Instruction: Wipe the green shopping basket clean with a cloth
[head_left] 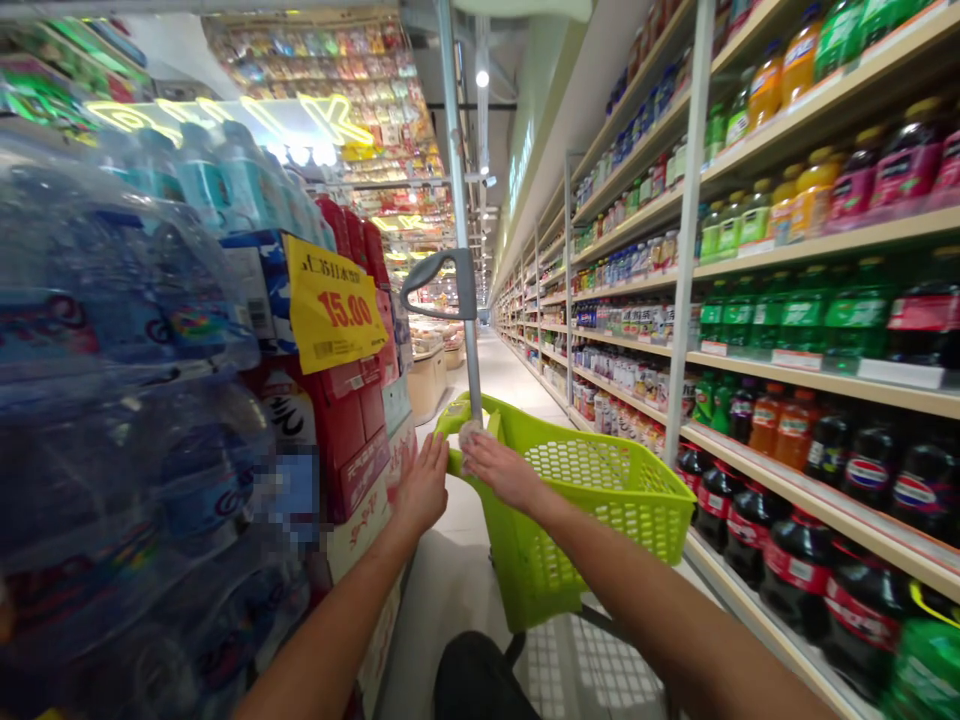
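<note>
A lime-green plastic shopping cart (592,470) with a perforated basket stands in front of me. My right hand (504,468) is at its left end, with the fingers pressing a small pale crumpled wad (470,437), perhaps tissue or cloth, against the rim near the grey pole's foot. Just left of that corner, my left hand (424,488) has its fingers stretched out and holds nothing; whether its tips touch the rim I cannot tell. Above both hands rises the metal pole (473,370), with a grey loop handle (439,283) on it.
Shelves of bottled drinks (795,310) line the right side. On the left, close to my arm, stand stacked shrink-wrapped water bottles (127,400) and red cartons (349,430) with a yellow price sign (337,305). A pale aisle floor (491,360) runs ahead between them.
</note>
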